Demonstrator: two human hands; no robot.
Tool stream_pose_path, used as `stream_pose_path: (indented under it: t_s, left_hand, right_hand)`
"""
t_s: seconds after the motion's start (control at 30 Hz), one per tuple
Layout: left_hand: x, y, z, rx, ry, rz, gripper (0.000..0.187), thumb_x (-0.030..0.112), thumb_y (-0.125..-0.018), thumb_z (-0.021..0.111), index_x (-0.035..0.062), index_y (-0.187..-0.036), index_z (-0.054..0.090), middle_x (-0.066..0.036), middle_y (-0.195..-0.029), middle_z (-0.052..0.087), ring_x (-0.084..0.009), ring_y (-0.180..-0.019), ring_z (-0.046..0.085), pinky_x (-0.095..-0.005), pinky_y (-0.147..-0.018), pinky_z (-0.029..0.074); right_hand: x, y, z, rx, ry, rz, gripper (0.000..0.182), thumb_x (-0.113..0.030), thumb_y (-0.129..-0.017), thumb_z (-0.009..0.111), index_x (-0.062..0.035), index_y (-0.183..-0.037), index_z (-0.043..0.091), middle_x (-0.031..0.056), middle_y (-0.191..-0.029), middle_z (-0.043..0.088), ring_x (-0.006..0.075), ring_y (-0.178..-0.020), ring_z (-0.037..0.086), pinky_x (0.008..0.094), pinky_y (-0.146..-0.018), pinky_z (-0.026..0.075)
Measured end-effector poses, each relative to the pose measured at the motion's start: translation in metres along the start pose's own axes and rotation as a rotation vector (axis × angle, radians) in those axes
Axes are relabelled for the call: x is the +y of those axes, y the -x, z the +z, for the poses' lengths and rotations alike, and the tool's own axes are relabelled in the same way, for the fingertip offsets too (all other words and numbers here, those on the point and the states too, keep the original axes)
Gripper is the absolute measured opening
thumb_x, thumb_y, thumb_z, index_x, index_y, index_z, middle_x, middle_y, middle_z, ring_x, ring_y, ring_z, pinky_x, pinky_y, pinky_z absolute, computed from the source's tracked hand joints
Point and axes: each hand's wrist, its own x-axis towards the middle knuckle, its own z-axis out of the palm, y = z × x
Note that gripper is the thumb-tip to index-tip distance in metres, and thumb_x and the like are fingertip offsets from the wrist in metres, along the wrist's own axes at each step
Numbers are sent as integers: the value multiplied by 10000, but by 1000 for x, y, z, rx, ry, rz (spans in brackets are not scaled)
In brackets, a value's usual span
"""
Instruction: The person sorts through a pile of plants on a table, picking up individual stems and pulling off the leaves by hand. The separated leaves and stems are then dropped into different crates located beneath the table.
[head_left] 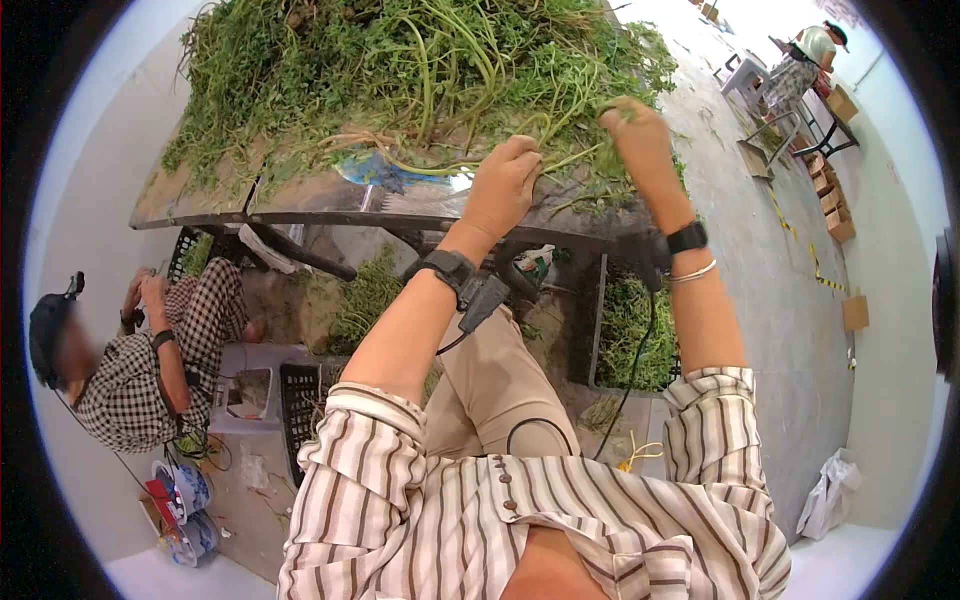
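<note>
My left hand (505,183) is closed around a long pale green plant stem (572,158) at the near edge of the table (310,200). To its right, my right hand (642,145) is raised and closed on the leafy part of the greens, slightly smeared by motion. The stem stretches between both hands, and its lower end trails left across the tabletop. Just beyond my hands rises a large heap of leafy green plants (330,90), with some long thick stems lying on top.
Below the table at right stands a black crate (594,345) of greens. More greens (370,300) lie underneath. A co-worker (130,390) sits at left beside a stool (250,400); another person (805,65) is far right. Cardboard boxes (838,222) line the right wall.
</note>
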Motion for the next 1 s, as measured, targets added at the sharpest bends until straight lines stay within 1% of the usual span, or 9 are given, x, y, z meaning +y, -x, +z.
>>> stream_pose_path:
  t_s: [0.1,0.2,0.33,0.4,0.43,0.5,0.77,0.83,1.0]
  left_hand:
    - [-1,0,1,32,27,3,79,16,-853,569,-47,-900,569,-123,-1014,547,-321,-835,568,-378,-720,465]
    - [-3,0,1,38,32,-27,78,25,-861,564,-48,-888,561,-117,-995,538,-317,-812,562,-380,-707,458]
    - [-2,0,2,37,25,-36,83,34,-865,563,-44,-891,557,-117,-992,529,-317,-804,558,-379,-704,458]
    - [-4,-1,2,28,34,-47,84,36,-865,562,-43,-895,555,-117,-992,527,-317,-804,557,-377,-704,459]
    - [-3,-1,2,29,36,-47,89,42,-868,562,-41,-898,555,-117,-992,527,-318,-805,557,-380,-706,458]
    - [-3,-1,2,31,35,-47,93,48,-870,561,-39,-901,556,-116,-992,526,-318,-806,557,-382,-709,458]
    - [4,-1,-2,0,47,-94,104,67,-866,567,-21,-920,581,-131,-1014,520,-326,-836,559,-390,-725,454]
    - [6,-2,-5,-12,47,-87,118,82,-860,578,-15,-927,588,-128,-1021,521,-328,-844,558,-393,-730,454]
    - [11,-4,-10,-35,11,-42,147,114,-793,640,6,-887,605,-123,-1008,545,-336,-827,573,-408,-720,470]
  right_hand:
    - [-1,-8,-28,-64,-350,142,309,-227,-825,601,11,-1022,616,61,-714,598,139,-573,511,303,-548,439]
    - [-1,0,-40,-112,-365,150,290,-199,-843,588,1,-1053,600,64,-750,612,139,-612,528,296,-570,443]
    - [0,28,-30,-217,-11,-104,185,-145,-865,565,-76,-1022,633,19,-751,585,86,-540,440,241,-486,362]
    - [18,38,-13,-351,196,-360,222,-47,-818,560,-40,-1035,606,108,-833,617,209,-656,552,320,-613,453]
    - [24,42,-8,-349,195,-359,222,-47,-818,560,-40,-1035,606,108,-833,617,209,-656,552,320,-613,453]
    - [34,47,3,-427,323,-544,312,38,-739,550,-8,-1047,575,181,-927,602,343,-860,583,395,-766,467]
    - [30,50,20,-501,526,-473,304,59,-689,562,-13,-983,535,183,-931,549,402,-914,543,449,-768,456]
    - [24,47,17,-378,457,-533,178,51,-741,500,-13,-908,501,207,-914,532,415,-850,550,470,-723,464]
    - [12,39,20,-309,504,-524,178,40,-759,505,-7,-926,466,229,-939,511,428,-845,544,480,-713,459]
